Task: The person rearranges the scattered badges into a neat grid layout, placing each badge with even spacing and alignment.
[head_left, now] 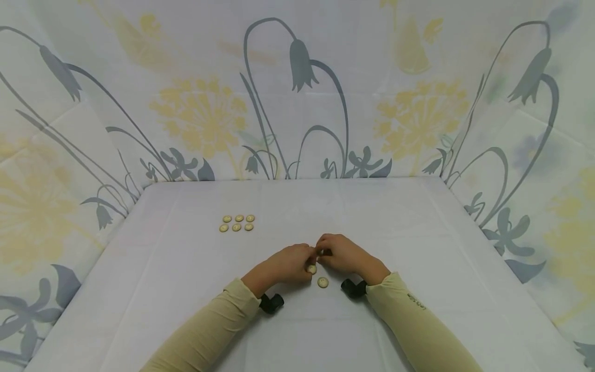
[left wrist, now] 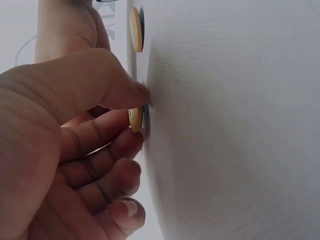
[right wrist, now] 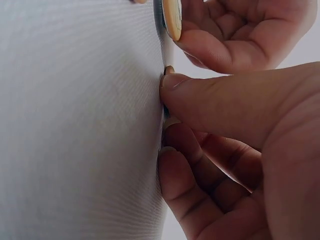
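Note:
My left hand (head_left: 290, 263) is low over the table and pinches a small round wooden disc (head_left: 312, 269) between thumb and fingers. In the left wrist view this disc (left wrist: 134, 120) shows edge-on below the thumb. Right beside it, my right hand (head_left: 344, 254) has its thumb and fingers bent down to the cloth, fingertips almost meeting the left hand's. The edge of another disc (right wrist: 170, 69) peeks out at the right thumb; most of it is hidden. Just in front of both hands lies a loose disc (head_left: 323, 282) with dark marks on its pale face.
Several similar discs (head_left: 236, 227) lie in two rows of three toward the back left. A white cloth (head_left: 395, 222) covers the table, and flower-printed curtains (head_left: 297, 129) enclose it at the back and sides. Black wrist cameras (head_left: 271, 304) sit under both wrists.

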A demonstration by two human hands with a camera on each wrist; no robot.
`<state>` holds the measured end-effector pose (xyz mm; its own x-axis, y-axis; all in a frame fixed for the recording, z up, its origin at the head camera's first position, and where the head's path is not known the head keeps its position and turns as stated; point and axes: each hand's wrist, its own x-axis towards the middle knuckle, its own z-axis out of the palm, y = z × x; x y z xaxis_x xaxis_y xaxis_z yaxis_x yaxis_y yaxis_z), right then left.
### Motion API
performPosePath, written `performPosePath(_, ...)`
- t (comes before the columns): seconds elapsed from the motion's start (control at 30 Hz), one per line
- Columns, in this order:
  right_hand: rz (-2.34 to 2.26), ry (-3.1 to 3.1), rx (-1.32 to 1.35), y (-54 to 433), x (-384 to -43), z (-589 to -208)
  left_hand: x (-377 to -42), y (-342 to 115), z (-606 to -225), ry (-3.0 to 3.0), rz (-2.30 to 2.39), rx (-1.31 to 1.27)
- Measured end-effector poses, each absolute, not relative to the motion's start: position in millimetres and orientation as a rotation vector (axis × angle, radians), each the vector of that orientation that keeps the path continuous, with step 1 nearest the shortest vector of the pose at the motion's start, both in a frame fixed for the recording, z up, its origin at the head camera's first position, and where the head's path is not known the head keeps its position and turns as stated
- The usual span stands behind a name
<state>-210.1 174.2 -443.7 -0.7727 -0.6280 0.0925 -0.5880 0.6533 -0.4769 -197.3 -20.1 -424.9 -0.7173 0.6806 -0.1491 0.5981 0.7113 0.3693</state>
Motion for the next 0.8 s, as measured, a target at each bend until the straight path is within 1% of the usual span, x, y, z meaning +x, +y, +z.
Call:
performPosePath(0.43,-0.765,2.764,-0.995,174.1,-210.9,-441.7,-199.6,-35.8,-421.6,2.707,0.468,1.047)
performPosePath(0.8,-0.793,2.757,-1.015,174.3,-210.9,-444.0,-205.6,-53.6,-420.8,2.726,0.540,0.946)
